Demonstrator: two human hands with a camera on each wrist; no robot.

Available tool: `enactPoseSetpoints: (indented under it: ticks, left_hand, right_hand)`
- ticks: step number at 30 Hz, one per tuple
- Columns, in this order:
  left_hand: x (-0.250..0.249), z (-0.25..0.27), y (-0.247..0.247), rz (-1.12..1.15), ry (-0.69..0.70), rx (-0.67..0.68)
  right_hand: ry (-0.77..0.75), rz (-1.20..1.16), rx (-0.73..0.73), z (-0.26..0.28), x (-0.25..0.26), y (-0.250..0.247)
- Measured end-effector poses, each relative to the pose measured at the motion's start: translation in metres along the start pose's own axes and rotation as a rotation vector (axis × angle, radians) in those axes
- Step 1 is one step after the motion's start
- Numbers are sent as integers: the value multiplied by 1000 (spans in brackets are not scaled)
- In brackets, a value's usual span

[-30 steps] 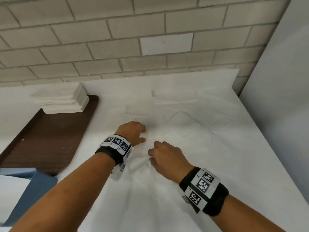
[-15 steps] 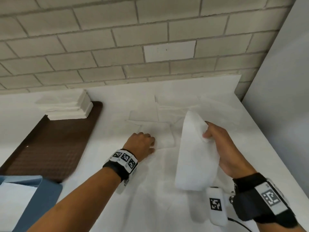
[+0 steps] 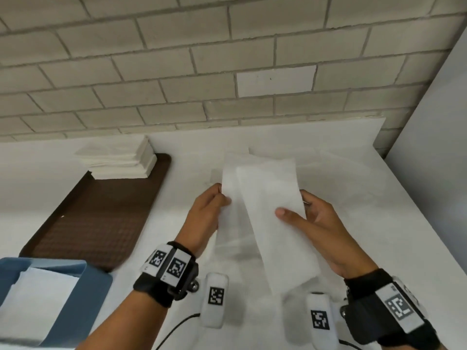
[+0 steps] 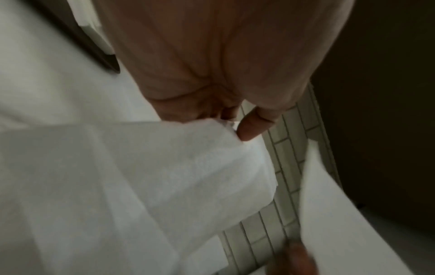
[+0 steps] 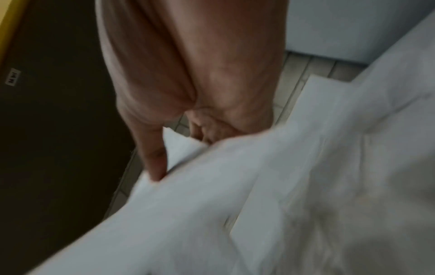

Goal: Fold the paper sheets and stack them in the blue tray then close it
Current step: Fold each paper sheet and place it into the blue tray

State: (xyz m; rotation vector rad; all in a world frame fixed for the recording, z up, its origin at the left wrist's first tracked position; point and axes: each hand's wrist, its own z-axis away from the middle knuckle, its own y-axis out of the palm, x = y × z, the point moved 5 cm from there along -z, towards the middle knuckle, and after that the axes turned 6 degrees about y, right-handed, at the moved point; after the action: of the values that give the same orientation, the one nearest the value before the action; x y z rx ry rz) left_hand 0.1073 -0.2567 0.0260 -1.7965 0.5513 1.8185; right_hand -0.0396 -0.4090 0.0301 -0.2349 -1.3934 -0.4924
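Observation:
A white paper sheet (image 3: 265, 198) is held up above the white table, bent lengthwise between both hands. My left hand (image 3: 214, 202) pinches its left edge; in the left wrist view the thumb and fingers close on that paper sheet (image 4: 164, 167). My right hand (image 3: 295, 210) grips the right edge, thumb on the front face, and the right wrist view shows the thumb pressed on the paper sheet (image 5: 212, 186). The blue tray (image 3: 83, 299) sits at the lower left with folded white paper (image 3: 38, 299) inside it.
A brown mat (image 3: 101, 215) lies at the left with a stack of white sheets (image 3: 121, 160) at its far end. More loose sheets (image 3: 328, 173) lie on the table behind the hands. A brick wall (image 3: 227, 59) backs the table; a grey panel (image 3: 434, 147) stands at the right.
My right hand lifted a sheet off the table and carried it up and left. My left hand left the table and took hold of the sheet's other edge. The view tilted up.

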Motion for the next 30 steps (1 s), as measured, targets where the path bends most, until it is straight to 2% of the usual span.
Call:
enactPoseSetpoints:
  ticks: [3,6,10,14,17,19,24,27,30]
  left_hand:
    - [14,20,9,109,-16,37]
    - [27,31,8,251,-78,20]
    - [29,44,10,220,-105,27]
    - [27,55,-6,67,-23,-150]
    - [16,73,-31,-98,187,-277]
    - [18,91,-44,-144,259,-317]
    - [64,122,-55,-228,104,-340]
    - [62,124,-62,-147,116,-384]
    - [42,126,-85,34,158,-520]
  right_hand:
    - [17,-74,-78,-7,-13,15]
    - [32,-40,-39,-11,-25,27]
    - [21,27,-4,-15,-38,44]
    - [-14,228,23,-18,-46,68]
    - [-12,232,148,-14,-52,83]
    - [-5,282,254,-10,-57,92]
    - [-20,467,354,-6,-78,111]
    - [-18,522,408,-4,-83,127]
    - [10,465,483,2,-75,153]
